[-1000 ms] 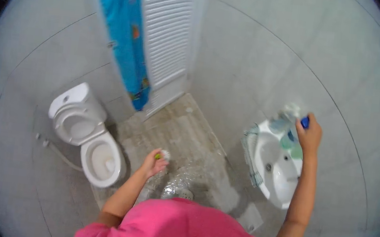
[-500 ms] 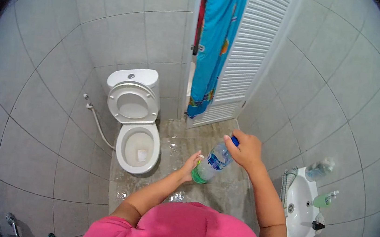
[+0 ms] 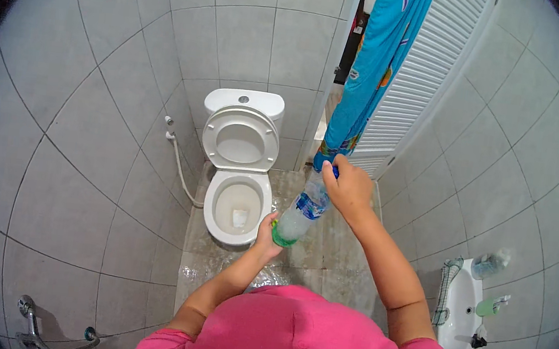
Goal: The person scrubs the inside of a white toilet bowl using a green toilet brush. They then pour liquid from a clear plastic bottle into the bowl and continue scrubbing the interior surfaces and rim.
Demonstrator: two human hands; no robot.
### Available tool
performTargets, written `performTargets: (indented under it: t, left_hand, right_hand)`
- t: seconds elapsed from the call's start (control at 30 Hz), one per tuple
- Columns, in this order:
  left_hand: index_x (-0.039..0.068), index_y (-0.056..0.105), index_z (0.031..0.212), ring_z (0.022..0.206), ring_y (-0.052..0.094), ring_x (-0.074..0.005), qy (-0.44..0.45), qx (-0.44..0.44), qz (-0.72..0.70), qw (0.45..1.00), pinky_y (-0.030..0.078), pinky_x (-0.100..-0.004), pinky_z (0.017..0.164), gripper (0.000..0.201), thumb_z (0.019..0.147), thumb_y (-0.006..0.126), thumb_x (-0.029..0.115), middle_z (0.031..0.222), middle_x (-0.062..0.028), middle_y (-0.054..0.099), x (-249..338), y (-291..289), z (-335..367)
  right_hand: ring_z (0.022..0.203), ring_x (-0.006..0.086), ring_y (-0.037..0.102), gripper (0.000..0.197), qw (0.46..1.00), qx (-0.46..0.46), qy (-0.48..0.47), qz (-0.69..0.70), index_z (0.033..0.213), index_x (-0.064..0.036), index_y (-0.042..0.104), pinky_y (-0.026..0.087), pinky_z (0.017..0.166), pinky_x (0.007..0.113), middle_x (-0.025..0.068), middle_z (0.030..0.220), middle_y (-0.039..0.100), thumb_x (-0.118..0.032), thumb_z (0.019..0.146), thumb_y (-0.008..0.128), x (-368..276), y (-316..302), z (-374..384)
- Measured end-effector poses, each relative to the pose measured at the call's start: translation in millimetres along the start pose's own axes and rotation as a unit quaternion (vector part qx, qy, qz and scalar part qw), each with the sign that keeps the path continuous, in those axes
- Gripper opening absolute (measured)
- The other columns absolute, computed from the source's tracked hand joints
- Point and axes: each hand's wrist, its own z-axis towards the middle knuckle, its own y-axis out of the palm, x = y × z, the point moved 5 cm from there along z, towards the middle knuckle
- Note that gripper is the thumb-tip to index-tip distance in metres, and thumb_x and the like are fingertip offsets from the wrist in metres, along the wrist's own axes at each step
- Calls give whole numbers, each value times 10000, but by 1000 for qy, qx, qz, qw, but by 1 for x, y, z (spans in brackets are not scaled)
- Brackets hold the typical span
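The right hand (image 3: 349, 186) is gripping the clear bottle (image 3: 303, 212) at its blue top, with the fingers closing around it. The left hand (image 3: 266, 234) is touching the green lower end of the same bottle; its fingers are partly hiding behind, so I cannot tell if they are closing on it. A small yellow-green thing (image 3: 275, 224) is showing at this left hand, too small to name. The bottle is leaning between the two hands, with its blue top toward the upper right, and it is appearing just beside the bowl of the white toilet (image 3: 209, 204).

One second ago, the right hand was reaching over the washbasin (image 3: 456, 332) and the hands were standing well apart; now both are meeting at the bottle. Compared with half a second ago, the bottle is appearing nearer to the toilet, and the whole view is turning, so the washbasin is now sitting lower at the right. A checked towel (image 3: 447, 290) is hanging on the washbasin's edge, and a green dispenser (image 3: 487, 306) is standing there.
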Motion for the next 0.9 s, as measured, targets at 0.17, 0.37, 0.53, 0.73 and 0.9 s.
performTargets:
  t: [0.17, 0.37, 0.53, 0.73, 0.9]
  left_hand:
    - [32, 471, 1004, 918, 501, -274, 41, 37, -22, 998, 376, -396, 812, 412, 728, 397, 328, 999, -133, 519, 20, -16, 1]
    - [35, 459, 1010, 883, 510, -278, 18, 52, -22, 998, 394, -399, 782, 432, 705, 408, 337, 979, -130, 519, 36, -23, 8]
    - [11, 466, 1006, 897, 511, -284, -19, 36, -18, 999, 395, -402, 798, 424, 714, 400, 311, 972, -145, 525, 42, -16, 6]
    - [27, 497, 980, 875, 524, -275, -63, -2, -8, 998, 417, -386, 770, 377, 716, 393, 274, 949, -130, 542, 43, -29, 20]
    - [76, 490, 1006, 884, 517, -253, -71, -31, -5, 997, 414, -389, 768, 365, 769, 329, 302, 968, -113, 530, 46, -45, 40]
  right_hand:
    - [466, 311, 514, 285, 997, -18, -43, -56, 633, -43, 486, 395, 439, 412, 144, 508, 512, -309, 732, 471, -18, 17, 4]
    - [468, 302, 516, 281, 987, -76, -137, -39, 681, -52, 502, 393, 436, 406, 131, 498, 509, -322, 740, 454, -40, 16, 13]
    - [481, 305, 510, 247, 953, -148, -262, -39, 723, -56, 478, 388, 447, 411, 113, 498, 506, -297, 761, 435, -51, 22, 17]
    - [688, 283, 500, 202, 892, -229, -389, 25, 844, -64, 408, 415, 553, 375, 119, 706, 502, -248, 770, 446, -65, 15, 11]
    - [763, 268, 455, 165, 852, -309, -419, 53, 864, -87, 401, 404, 580, 370, 84, 790, 433, -144, 741, 495, -71, 12, 2]
